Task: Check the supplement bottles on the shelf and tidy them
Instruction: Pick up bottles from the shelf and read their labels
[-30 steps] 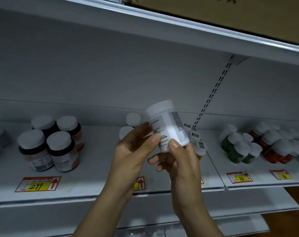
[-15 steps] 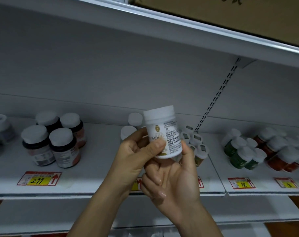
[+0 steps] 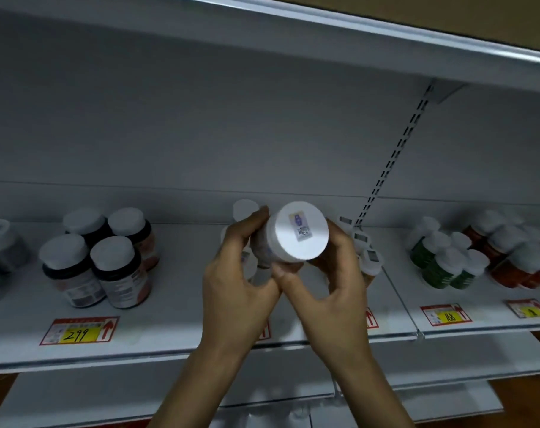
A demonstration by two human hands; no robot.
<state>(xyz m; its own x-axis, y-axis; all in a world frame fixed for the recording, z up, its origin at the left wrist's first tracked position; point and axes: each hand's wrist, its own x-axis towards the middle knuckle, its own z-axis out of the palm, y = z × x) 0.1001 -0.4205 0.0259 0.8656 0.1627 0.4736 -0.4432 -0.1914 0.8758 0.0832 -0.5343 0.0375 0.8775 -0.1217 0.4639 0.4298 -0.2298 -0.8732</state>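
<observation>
White supplement bottle point(image 3: 288, 242) held over the middle of the shelf point(image 3: 182, 288). Left hand point(image 3: 238, 282) curls round its body, right hand point(image 3: 330, 285) pinches beneath the cap point(image 3: 312, 247), tipped toward the viewer, likely to read its sticker point(image 3: 300, 227).

White supplement bottle point(image 3: 288, 242) tipped toward camera, stickered cap facing viewer, above shelf point(image 3: 176, 341) front.

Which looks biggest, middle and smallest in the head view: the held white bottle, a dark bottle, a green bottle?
1. white bottle and dark bottle look alike; the white one is nearest, so unsure.
2. green bottle, smallest.
</observation>
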